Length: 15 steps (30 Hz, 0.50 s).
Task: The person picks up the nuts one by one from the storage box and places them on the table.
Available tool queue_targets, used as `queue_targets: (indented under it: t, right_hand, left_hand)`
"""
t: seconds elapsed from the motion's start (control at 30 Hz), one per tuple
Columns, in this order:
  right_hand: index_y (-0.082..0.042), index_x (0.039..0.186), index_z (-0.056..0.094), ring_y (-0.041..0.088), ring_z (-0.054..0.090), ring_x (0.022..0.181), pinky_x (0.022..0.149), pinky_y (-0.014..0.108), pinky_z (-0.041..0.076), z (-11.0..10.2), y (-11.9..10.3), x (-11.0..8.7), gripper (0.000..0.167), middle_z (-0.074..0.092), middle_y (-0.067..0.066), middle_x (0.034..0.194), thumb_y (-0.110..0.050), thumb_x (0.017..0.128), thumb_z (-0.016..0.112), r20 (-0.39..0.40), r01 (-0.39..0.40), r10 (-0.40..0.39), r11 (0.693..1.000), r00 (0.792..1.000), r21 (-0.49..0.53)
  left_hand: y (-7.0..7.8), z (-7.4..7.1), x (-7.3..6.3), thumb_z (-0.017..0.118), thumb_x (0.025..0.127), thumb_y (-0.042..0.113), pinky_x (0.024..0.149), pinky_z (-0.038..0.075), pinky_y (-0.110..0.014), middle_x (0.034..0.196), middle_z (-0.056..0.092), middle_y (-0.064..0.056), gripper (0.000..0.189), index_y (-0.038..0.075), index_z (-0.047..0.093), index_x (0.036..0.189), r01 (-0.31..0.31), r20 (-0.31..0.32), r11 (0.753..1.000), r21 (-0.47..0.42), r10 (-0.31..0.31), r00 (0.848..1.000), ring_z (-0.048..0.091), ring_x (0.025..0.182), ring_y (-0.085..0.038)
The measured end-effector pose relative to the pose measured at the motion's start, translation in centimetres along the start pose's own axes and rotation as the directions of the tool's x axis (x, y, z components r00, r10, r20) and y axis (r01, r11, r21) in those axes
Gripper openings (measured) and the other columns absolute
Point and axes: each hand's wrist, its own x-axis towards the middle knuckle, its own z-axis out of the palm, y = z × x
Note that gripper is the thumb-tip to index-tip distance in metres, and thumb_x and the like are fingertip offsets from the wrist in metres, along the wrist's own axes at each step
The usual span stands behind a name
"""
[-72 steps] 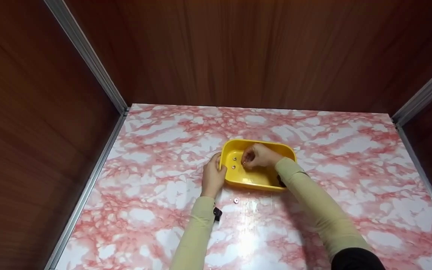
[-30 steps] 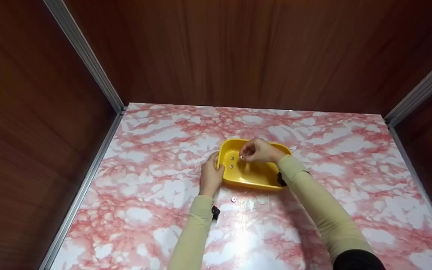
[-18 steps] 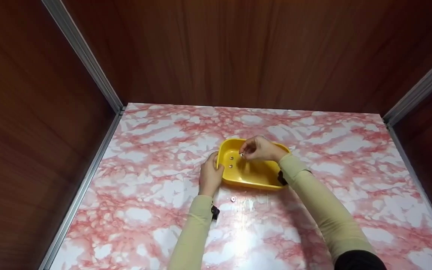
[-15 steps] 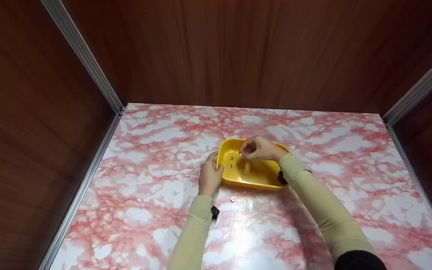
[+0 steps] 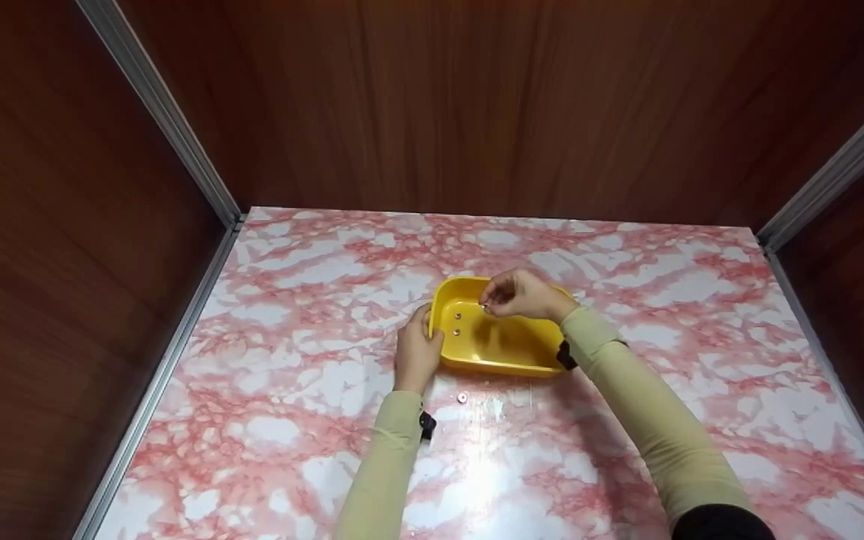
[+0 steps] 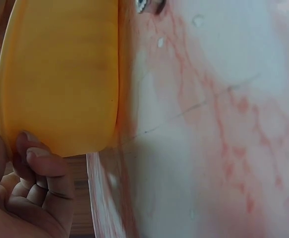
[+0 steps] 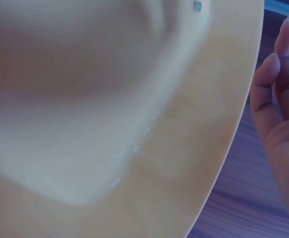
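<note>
left hand (image 5: pixel 417 350) gripping yellow bin (image 5: pixel 477 366), right hand (image 5: pixel 522 295) pinching tiny piece (image 5: pixel 485 306)

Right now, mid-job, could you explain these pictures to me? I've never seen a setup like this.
There is no machine here: a person works bare-handed, so each hand is a grip. The wide picture looks forward and down from the head; the two close ones are taken from the left and right wrists.

On the red-and-white surface sits a yellow container. The left grip holds its left end. Inside lie two small shiny pieces; another small piece lies on the surface in front. The right grip, over the container, pinches a tiny shiny item, too small to identify.

The left-wrist view shows the container's outside, the right-wrist view its inside.
</note>
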Motion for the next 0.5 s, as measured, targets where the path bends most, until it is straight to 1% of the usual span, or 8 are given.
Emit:
queue_targets:
  t: [0.07, 0.17, 0.27, 0.33, 0.4, 0.5]
  right_hand:
    - [0.018, 0.098, 0.063, 0.014, 0.059, 0.073, 0.067, 0.022, 0.05, 0.0, -0.21, -0.12, 0.02, 0.066, 0.027, 0.091, 0.008, 0.08, 0.066, -0.006, 0.0, 0.0, 1.0, 1.0, -0.005]
    - [0.014, 0.096, 0.065, 0.014, 0.059, 0.073, 0.067, 0.023, 0.051, -0.04, -0.4, -0.2, 0.017, 0.066, 0.026, 0.091, 0.007, 0.08, 0.067, -0.014, -0.002, 0.002, 1.0, 1.0, -0.01]
    - [0.008, 0.095, 0.068, 0.016, 0.06, 0.074, 0.068, 0.024, 0.051, -0.09, -0.59, -0.18, 0.014, 0.066, 0.027, 0.093, 0.006, 0.081, 0.067, -0.019, -0.013, 0.013, 1.0, 1.0, -0.014]
    - [0.009, 0.096, 0.068, 0.018, 0.059, 0.075, 0.068, 0.024, 0.051, -0.1, -0.74, -0.18, 0.015, 0.065, 0.028, 0.094, 0.006, 0.081, 0.067, -0.018, -0.02, 0.02, 1.0, 1.0, -0.009]
    - [0.012, 0.098, 0.066, 0.02, 0.059, 0.076, 0.068, 0.024, 0.051, -0.1, -0.85, -0.2, 0.017, 0.065, 0.029, 0.094, 0.006, 0.082, 0.067, -0.017, -0.022, 0.022, 1.0, 1.0, -0.004]
    - [0.014, 0.099, 0.065, 0.022, 0.059, 0.076, 0.069, 0.024, 0.051, -0.09, -0.99, -0.34, 0.02, 0.066, 0.027, 0.093, 0.006, 0.081, 0.067, -0.02, -0.021, 0.02, 1.0, 1.0, -0.009]
  left_hand:
    - [0.0, -0.03, -0.03, 0.063, 0.081, 0.004, 0.083, 0.048, -0.038, 0.113, 0.066, -0.013, 0.051, 0.007, 0.057, 0.132, 0.005, 0.005, 1.0, 0.002, -0.005, 1.0, 0.06, 0.086, -0.019]
    - [-0.03, -0.01, 0.0, 0.063, 0.082, 0.003, 0.083, 0.048, -0.038, 0.111, 0.066, -0.013, 0.051, 0.006, 0.056, 0.132, 0.005, 0.01, 1.0, -0.001, -0.005, 1.0, 0.06, 0.085, -0.02]
    - [-0.02, -0.02, 0.01, 0.063, 0.082, 0.003, 0.079, 0.049, -0.038, 0.103, 0.067, -0.014, 0.05, 0.007, 0.056, 0.132, 0.007, 0.012, 1.0, -0.005, -0.007, 1.0, 0.058, 0.08, -0.02]
    - [-0.04, 0.01, 0.02, 0.064, 0.082, 0.002, 0.078, 0.049, -0.037, 0.099, 0.067, -0.014, 0.05, 0.007, 0.057, 0.132, 0.009, 0.012, 1.0, -0.007, -0.009, 1.0, 0.057, 0.078, -0.02]
    - [-0.07, 0.01, 0.01, 0.065, 0.082, 0.002, 0.078, 0.049, -0.037, 0.098, 0.067, -0.015, 0.051, 0.007, 0.056, 0.132, 0.008, 0.013, 1.0, -0.009, -0.008, 1.0, 0.057, 0.078, -0.021]
    - [-0.14, 0.01, -0.03, 0.065, 0.082, 0.002, 0.081, 0.05, -0.036, 0.106, 0.067, -0.014, 0.051, 0.008, 0.056, 0.132, 0.007, 0.012, 1.0, -0.01, -0.007, 1.0, 0.059, 0.081, -0.02]
